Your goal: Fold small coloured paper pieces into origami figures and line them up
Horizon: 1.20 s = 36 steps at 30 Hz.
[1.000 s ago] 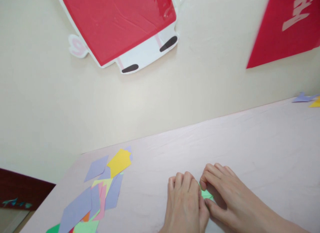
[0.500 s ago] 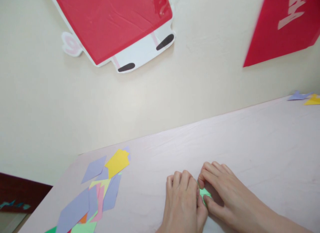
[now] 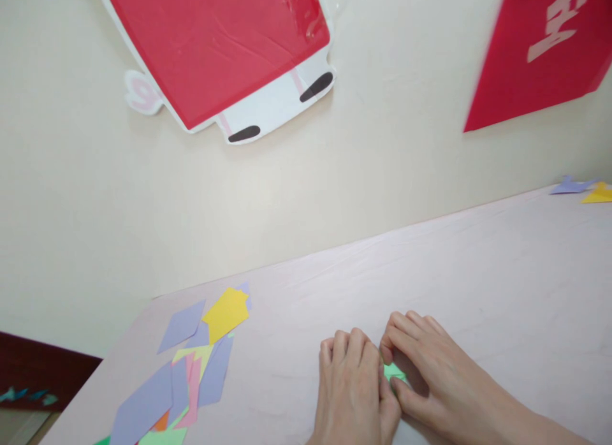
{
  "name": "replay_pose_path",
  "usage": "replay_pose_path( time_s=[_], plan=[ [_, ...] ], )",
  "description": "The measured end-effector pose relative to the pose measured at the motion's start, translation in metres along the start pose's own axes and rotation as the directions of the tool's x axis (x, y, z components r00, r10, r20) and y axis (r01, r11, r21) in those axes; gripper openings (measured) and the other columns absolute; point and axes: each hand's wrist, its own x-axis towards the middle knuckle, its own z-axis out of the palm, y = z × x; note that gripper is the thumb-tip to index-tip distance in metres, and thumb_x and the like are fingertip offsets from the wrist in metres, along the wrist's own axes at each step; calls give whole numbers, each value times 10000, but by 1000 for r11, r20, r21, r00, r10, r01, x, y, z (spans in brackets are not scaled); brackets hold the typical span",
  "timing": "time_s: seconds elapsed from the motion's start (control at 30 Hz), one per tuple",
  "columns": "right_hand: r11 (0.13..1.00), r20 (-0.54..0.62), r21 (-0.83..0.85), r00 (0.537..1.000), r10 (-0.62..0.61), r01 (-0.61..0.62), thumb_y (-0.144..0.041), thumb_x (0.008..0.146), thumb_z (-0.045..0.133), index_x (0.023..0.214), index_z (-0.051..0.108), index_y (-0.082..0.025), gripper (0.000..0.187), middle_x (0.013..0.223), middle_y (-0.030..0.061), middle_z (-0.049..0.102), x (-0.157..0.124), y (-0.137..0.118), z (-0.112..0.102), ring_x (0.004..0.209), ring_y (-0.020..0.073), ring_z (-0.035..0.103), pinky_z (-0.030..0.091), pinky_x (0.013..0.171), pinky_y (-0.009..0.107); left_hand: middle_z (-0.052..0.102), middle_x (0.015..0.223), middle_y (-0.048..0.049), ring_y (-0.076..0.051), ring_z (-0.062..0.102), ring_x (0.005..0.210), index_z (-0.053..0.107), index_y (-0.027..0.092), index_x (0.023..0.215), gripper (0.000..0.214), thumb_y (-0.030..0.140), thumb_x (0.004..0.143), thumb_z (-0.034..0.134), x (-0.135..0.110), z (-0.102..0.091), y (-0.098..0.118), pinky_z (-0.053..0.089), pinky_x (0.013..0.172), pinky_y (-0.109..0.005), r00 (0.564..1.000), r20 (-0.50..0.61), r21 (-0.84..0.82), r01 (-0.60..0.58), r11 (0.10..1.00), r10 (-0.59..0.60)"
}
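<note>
Both of my hands rest close together on the pale pink table (image 3: 478,285) near its front edge. A small green folded paper (image 3: 393,371) shows between them, mostly covered. My left hand (image 3: 354,387) lies with its fingers curled and pressed down on the paper's left side. My right hand (image 3: 425,368) covers the right side, its fingertips bent onto the paper and its thumb along the lower edge. Only a sliver of the paper is visible.
A loose pile of cut paper shapes (image 3: 186,375), purple, yellow, pink and green, lies at the table's left. Purple and yellow scraps (image 3: 581,189) sit at the far right edge. Red-and-white decorations (image 3: 224,50) hang on the cream wall behind.
My hands have stayed on the green paper with only slight finger shifts. The view has drifted a little.
</note>
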Motion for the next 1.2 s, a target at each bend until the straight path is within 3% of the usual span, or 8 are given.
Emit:
replay_pose_path(
  time_s=[0.37, 0.6, 0.8, 0.93, 1.2],
  plan=[
    [994, 25, 105, 1000, -13, 10, 69, 668, 404, 811, 535, -203, 335, 865, 17, 580, 1, 8, -4, 835, 206, 517, 401, 761, 362, 540, 906, -43, -257, 460, 898, 506, 219, 852, 276, 30, 654, 476, -1, 12, -6, 335, 796, -445, 998, -67, 47, 24, 999, -20],
    [996, 24, 83, 1000, 9, -11, -32, 697, 507, 803, 549, -211, 212, 887, 25, 597, -1, 5, -3, 837, 223, 525, 406, 751, 367, 521, 902, -23, -234, 462, 894, 462, 220, 849, 259, 49, 657, 493, -3, 6, -7, 336, 827, -441, 1000, -27, -57, 10, 998, -11],
    [997, 28, 75, 1000, 2, -4, 38, 665, 433, 816, 555, -213, 317, 867, 17, 591, 0, 4, -5, 833, 210, 519, 396, 740, 346, 497, 896, -21, -224, 434, 864, 446, 220, 838, 333, 14, 576, 452, -3, -3, -3, 338, 787, -413, 1000, 3, -112, 19, 994, -18],
    [997, 36, 70, 999, 8, -11, 11, 700, 448, 815, 541, -207, 263, 872, 28, 583, -1, 1, -8, 829, 211, 506, 390, 747, 357, 486, 898, -25, -226, 418, 856, 438, 225, 849, 360, 28, 549, 454, -3, -3, -5, 330, 787, -418, 1000, 16, -131, -12, 991, 14],
    [999, 40, 27, 999, 32, -33, -92, 760, 533, 794, 529, -202, 116, 877, 34, 583, 0, 0, -4, 828, 220, 497, 380, 760, 382, 516, 928, -26, -229, 449, 900, 457, 218, 887, 237, 46, 725, 453, -3, -6, -4, 328, 826, -429, 1000, 4, -162, -12, 987, 13]
  ],
)
